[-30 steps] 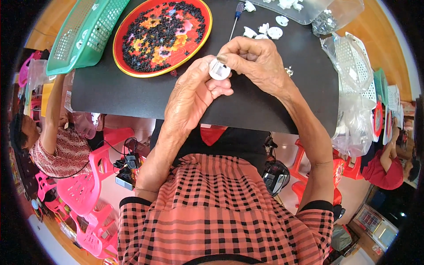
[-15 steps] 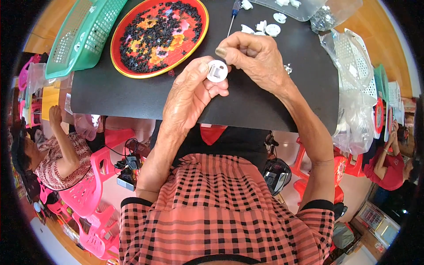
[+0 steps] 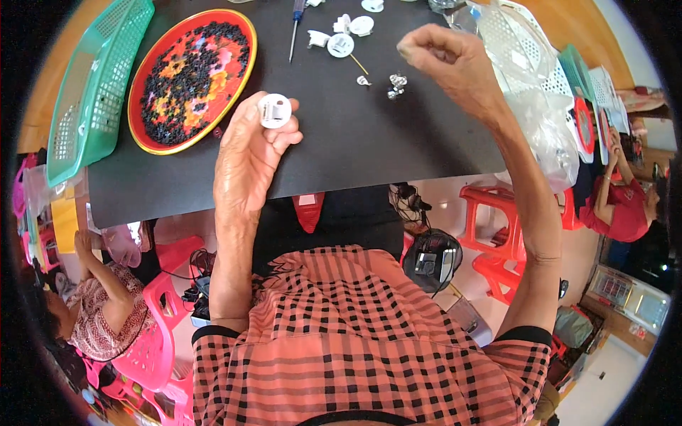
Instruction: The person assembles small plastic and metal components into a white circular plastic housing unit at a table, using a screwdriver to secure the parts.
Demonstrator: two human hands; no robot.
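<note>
My left hand point(image 3: 250, 153) holds a small round white plastic part point(image 3: 274, 111) between thumb and fingertips, above the black table point(image 3: 355, 142). My right hand point(image 3: 449, 62) is raised to the right over the table with its fingers curled shut; whether it pinches something small I cannot tell. Between the hands, small shiny metal pieces point(image 3: 393, 84) lie on the table. More white round parts point(image 3: 342, 39) and a screwdriver point(image 3: 295, 25) lie at the far edge.
An orange round tray point(image 3: 192, 78) full of small black pieces sits left of my left hand, beside a green plastic basket point(image 3: 92, 85). Clear plastic bags point(image 3: 540, 92) lie at the right. People sit on red and pink stools point(image 3: 163, 334) on both sides.
My hands were together around the white part. Now the right hand has pulled away to the right and the left hand alone keeps the part.
</note>
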